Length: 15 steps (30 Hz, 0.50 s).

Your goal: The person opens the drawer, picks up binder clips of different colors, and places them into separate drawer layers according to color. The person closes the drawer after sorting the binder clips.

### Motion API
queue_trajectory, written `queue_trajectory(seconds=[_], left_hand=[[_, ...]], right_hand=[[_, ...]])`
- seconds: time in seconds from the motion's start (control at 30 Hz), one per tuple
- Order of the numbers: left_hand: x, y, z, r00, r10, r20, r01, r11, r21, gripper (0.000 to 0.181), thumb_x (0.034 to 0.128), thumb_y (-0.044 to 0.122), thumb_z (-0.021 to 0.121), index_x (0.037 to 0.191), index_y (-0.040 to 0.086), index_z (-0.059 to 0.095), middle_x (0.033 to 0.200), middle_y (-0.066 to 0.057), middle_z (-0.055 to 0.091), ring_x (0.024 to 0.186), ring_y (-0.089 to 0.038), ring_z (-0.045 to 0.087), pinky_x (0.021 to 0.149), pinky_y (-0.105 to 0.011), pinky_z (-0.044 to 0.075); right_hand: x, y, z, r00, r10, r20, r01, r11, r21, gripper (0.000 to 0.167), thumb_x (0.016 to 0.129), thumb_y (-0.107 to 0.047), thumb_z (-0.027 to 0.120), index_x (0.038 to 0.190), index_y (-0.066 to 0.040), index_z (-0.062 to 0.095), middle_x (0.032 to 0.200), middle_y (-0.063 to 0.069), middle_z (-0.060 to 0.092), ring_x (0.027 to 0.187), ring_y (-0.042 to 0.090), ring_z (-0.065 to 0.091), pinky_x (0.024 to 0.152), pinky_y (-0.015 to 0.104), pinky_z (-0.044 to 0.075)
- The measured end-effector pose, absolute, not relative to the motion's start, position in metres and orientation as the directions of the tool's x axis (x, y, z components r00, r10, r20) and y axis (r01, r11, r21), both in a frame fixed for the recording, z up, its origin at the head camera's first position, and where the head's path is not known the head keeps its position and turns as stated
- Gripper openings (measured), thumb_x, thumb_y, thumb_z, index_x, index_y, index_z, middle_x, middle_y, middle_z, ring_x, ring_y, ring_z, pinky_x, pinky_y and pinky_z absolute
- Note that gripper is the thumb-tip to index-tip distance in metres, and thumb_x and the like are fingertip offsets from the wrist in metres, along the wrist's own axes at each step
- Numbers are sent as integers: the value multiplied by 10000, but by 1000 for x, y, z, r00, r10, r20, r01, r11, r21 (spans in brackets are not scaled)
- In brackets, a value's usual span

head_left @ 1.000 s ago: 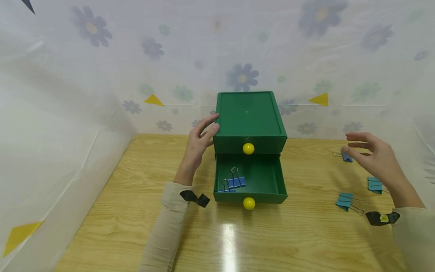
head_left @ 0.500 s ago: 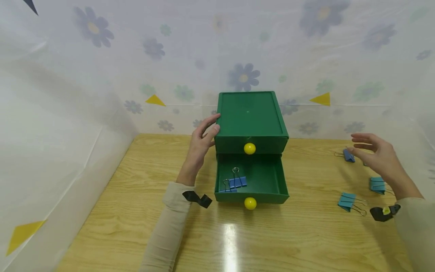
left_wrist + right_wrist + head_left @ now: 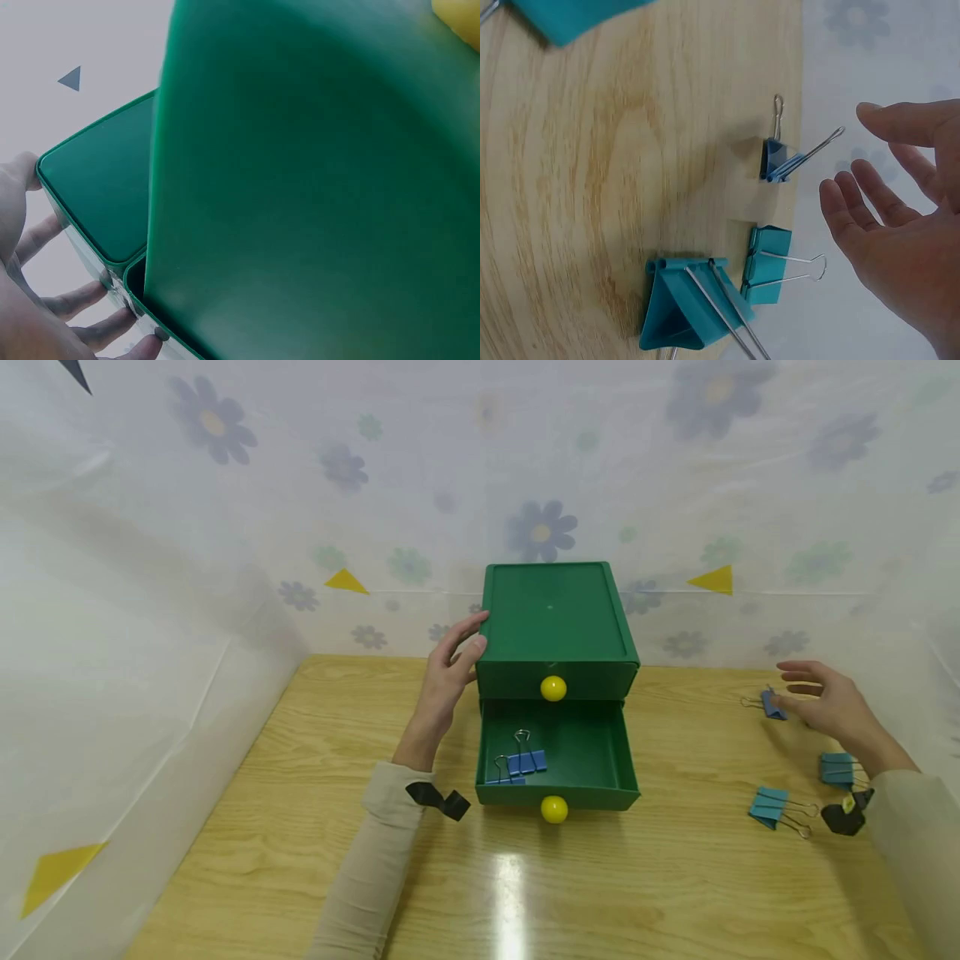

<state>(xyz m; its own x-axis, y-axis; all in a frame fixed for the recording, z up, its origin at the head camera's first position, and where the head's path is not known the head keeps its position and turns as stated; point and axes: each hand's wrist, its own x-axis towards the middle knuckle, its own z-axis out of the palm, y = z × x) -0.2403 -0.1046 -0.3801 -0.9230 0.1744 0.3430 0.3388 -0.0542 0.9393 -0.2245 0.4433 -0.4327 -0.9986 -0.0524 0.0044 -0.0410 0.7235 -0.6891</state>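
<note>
My left hand lies along the left side of a green two-drawer cabinet, its fingers and thumb touching the side wall and upper edge. The lower drawer is pulled out and holds two blue binder clips, one of them lying flat. On the right, my right hand hovers with fingers spread beside a small blue binder clip on the table. The right wrist view shows a gap between thumb and fingers, with nothing held. Teal binder clips lie nearer to me, one partly behind my right wrist.
The cabinet's upper drawer is closed and has a yellow knob; another yellow knob is on the lower drawer. The wooden table ends at a flower-patterned sheet behind and plain sheeting on the left.
My right hand has shifted slightly right and lower beside the blue binder clip. The left hand stays against the cabinet. The whole head view has drifted a little.
</note>
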Motion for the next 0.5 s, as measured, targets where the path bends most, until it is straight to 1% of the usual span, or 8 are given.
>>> queue_trajectory(seconds=[0.03, 0.07, 0.1, 0.17, 0.2, 0.3, 0.47, 0.5], left_hand=[[-240, -105, -380, -924, 174, 341, 337, -53, 940, 437, 1066, 310, 544, 1501, 260, 548, 1544, 21, 449, 1383, -207, 463, 1035, -559, 472], [-241, -105, -380, -924, 173, 340, 336, -54, 940, 439, 1066, 311, 545, 1501, 257, 547, 1543, 18, 451, 1381, -213, 466, 1033, -561, 472], [-241, -105, -380, -924, 173, 340, 336, -55, 940, 442, 1065, 310, 545, 1504, 252, 544, 1544, 11, 450, 1380, -222, 467, 1032, -564, 472], [-241, -105, -380, -923, 174, 343, 338, -59, 939, 450, 1066, 303, 544, 1511, 233, 538, 1548, -7, 445, 1380, -243, 466, 1027, -577, 472], [-241, -105, -380, -923, 173, 343, 338, -58, 939, 452, 1066, 302, 544, 1512, 231, 536, 1549, -11, 443, 1379, -248, 467, 1025, -577, 474], [-241, -105, -380, -923, 176, 341, 337, -55, 940, 452, 1068, 300, 543, 1515, 235, 533, 1551, -12, 439, 1376, -247, 469, 1022, -573, 477], [-240, -105, -379, -927, 175, 330, 326, -54, 944, 436, 1065, 315, 546, 1499, 273, 548, 1542, 16, 450, 1371, -210, 476, 1035, -547, 475], [-240, -105, -379, -928, 174, 330, 325, -57, 944, 434, 1064, 314, 547, 1496, 276, 551, 1540, 14, 452, 1370, -210, 476, 1037, -549, 471]], right_hand=[[-226, 445, -434, -998, -59, -5, -40, 728, -684, 705, 1041, -268, 623, 1588, 24, 289, 1490, 373, 343, 1276, 555, 384, 703, 125, 465], [-228, 447, -435, -998, -68, -18, -37, 731, -682, 703, 1045, -257, 616, 1585, 42, 279, 1495, 383, 333, 1286, 571, 374, 706, 143, 474], [-230, 449, -437, -997, -76, -32, -34, 734, -679, 702, 1047, -247, 611, 1581, 57, 270, 1499, 393, 326, 1292, 587, 366, 738, 208, 513], [-233, 452, -440, -994, -93, -60, -28, 736, -676, 700, 1051, -224, 601, 1577, 77, 249, 1508, 407, 308, 1304, 613, 343, 815, 372, 547], [-234, 454, -442, -992, -102, -76, -24, 735, -678, 704, 1052, -216, 600, 1575, 87, 239, 1515, 413, 293, 1310, 626, 327, 852, 458, 532], [-237, 456, -448, -987, -120, -106, -17, 735, -678, 687, 1046, -149, 602, 1560, 119, 234, 1521, 415, 254, 1317, 633, 309, 917, 616, 462], [-237, 457, -452, -982, -137, -128, -12, 726, -687, 671, 1029, -58, 597, 1544, 150, 221, 1516, 428, 209, 1325, 656, 276, 978, 698, 372], [-237, 457, -451, -982, -137, -129, -12, 730, -683, 671, 1031, -58, 595, 1547, 147, 219, 1518, 425, 216, 1323, 654, 280, 974, 663, 401]])
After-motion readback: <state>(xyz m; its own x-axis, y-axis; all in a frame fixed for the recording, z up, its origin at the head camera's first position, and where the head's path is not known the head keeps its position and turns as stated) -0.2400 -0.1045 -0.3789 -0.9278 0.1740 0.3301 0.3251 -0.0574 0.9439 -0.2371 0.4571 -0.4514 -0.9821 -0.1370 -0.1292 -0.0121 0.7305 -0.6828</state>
